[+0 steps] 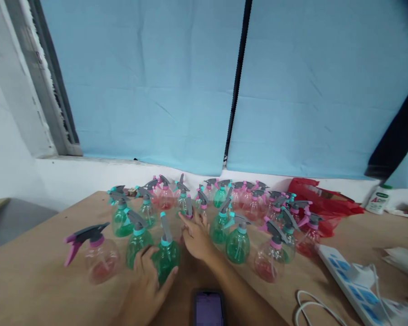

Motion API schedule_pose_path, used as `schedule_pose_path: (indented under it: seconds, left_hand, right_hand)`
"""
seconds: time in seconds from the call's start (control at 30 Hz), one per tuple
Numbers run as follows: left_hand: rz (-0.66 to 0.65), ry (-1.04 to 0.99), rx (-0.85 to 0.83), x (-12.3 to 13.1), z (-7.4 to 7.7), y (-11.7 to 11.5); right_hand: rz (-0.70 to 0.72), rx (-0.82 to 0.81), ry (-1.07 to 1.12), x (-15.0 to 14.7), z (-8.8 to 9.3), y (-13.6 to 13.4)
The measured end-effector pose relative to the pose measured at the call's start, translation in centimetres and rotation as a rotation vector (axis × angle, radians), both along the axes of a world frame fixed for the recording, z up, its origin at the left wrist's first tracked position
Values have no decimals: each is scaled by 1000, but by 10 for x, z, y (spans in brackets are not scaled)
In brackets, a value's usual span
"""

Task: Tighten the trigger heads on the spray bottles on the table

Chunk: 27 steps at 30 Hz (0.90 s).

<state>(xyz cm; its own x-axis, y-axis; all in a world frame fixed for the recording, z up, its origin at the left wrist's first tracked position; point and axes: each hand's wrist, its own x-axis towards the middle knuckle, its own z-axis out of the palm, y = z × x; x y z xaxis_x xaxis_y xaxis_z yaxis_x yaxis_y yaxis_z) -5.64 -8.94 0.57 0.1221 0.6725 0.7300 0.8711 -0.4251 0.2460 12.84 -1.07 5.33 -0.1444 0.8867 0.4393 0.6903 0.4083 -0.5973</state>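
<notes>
Many spray bottles with grey trigger heads stand on a brown tabletop. My left hand [146,278] curves around a green spray bottle [168,260] with a turquoise collar, its thumb in front. Farther out, my right hand [197,237] reaches among the bottles, its fingers on both sides of a spray bottle with a pink collar [189,213]; the hand hides most of that bottle's body. Left of my hands is a pink spray bottle [102,261]. Right of my forearm stand a green spray bottle [238,246] and another pink spray bottle [269,262].
A phone [209,310] lies at the near edge. On the right are a white power strip [347,283] with plugs, a white cable [314,301], a red plastic bag [326,206] and a white bottle with a green cap [378,200]. Blue curtains [149,86] hang behind the table.
</notes>
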Motion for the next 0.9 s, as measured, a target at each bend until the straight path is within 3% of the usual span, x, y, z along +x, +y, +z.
schedule_pose_path:
  seconds: [0.2, 0.4, 0.7, 0.83, 0.9]
  left_hand:
    - [-102, 187, -107, -6, -7, -20]
    - [-136, 173, -226, -8, -5, -9]
    - [-100, 177, -335, 0, 3, 17]
    - [-73, 203, -382, 7, 1, 19]
    - [-113, 207, -370, 12, -1, 18]
  right_hand:
    - [-22, 157, 25, 6, -3, 10]
    - [46, 309, 281, 21, -18, 2]
    - [29, 293, 391, 42, -35, -14]
    - [-57, 251, 578, 40, -41, -15]
    - [-28, 264, 681, 39, -39, -16]
